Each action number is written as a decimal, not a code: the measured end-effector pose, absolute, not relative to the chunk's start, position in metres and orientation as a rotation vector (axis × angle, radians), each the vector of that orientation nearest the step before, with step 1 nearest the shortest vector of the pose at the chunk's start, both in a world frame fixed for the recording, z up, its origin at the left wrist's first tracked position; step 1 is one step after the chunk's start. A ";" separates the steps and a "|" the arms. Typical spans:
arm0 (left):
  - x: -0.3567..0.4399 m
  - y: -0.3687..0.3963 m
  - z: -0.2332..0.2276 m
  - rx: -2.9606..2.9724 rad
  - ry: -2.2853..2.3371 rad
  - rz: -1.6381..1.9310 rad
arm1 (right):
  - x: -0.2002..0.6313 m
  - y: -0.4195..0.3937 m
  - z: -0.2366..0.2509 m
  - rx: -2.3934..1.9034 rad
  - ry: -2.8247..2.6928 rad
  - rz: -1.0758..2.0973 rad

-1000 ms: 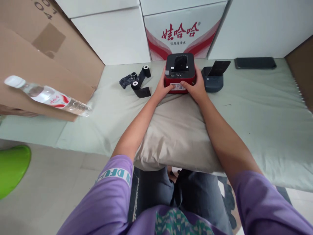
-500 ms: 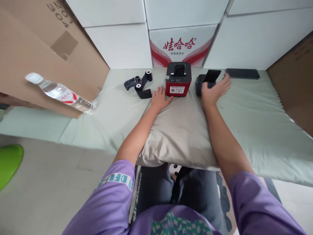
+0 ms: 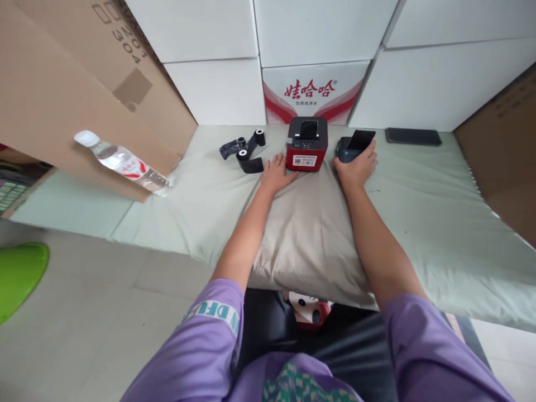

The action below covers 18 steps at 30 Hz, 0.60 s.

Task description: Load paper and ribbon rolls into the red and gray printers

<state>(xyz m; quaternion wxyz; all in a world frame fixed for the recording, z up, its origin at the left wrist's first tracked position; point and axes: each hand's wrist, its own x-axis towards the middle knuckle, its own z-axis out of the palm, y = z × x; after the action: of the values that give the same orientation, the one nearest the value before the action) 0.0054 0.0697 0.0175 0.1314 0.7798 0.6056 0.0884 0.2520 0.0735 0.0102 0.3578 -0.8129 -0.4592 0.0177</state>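
Observation:
My left hand [image 3: 277, 174] lies flat on the cloth with its fingers spread, beside the front left edge of a red and black box-shaped printer [image 3: 307, 153]. The printer stands upright, a black piece sticking up from its top. To its right, my right hand [image 3: 357, 169] grips a small dark device [image 3: 345, 149], thumb at its left front and fingers along its right side. A black flap [image 3: 361, 139] tilts up from that device. Left of the printer, a black ribbon on rolls [image 3: 251, 163] lies partly unrolled near my left fingertips, next to a crumpled black piece [image 3: 229, 148].
A dark phone-like slab [image 3: 413, 136] lies at the back right of the cloth-covered surface [image 3: 419, 234]. White cartons [image 3: 316, 92] line the back. A water bottle [image 3: 125, 163] leans at the left by a brown carton [image 3: 104, 117]. Another brown carton [image 3: 502, 145] borders the right.
My right hand's fingers, spread out to the right before, have closed in around the small dark device. The left hand stays flat by the printer. The whole view has shifted slightly.

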 end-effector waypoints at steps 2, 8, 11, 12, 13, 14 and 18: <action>0.004 0.070 0.018 2.265 1.742 0.257 | 0.252 0.073 0.012 -2.113 -1.185 0.059; 0.004 0.073 0.015 2.273 1.748 0.229 | 0.256 0.076 0.008 -2.084 -1.172 0.073; 0.005 0.074 0.015 2.272 1.755 0.218 | 0.259 0.083 0.000 -2.052 -1.164 0.072; 0.005 0.074 0.015 2.267 1.758 0.215 | 0.260 0.086 -0.003 -2.029 -1.154 0.074; 0.005 0.074 0.015 2.262 1.757 0.215 | 0.261 0.089 -0.005 -1.995 -1.147 0.076; 0.004 0.075 0.015 2.257 1.754 0.220 | 0.262 0.092 -0.007 -1.955 -1.141 0.077; 0.000 0.078 0.014 2.259 1.712 0.289 | 0.263 0.084 -0.011 -1.812 -1.131 0.046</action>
<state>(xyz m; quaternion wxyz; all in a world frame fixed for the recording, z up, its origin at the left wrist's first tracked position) -0.0002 0.0777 0.0137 0.1458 0.7843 0.5946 0.1002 0.2626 0.0839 -0.0106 0.4816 -0.7432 -0.4641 0.0189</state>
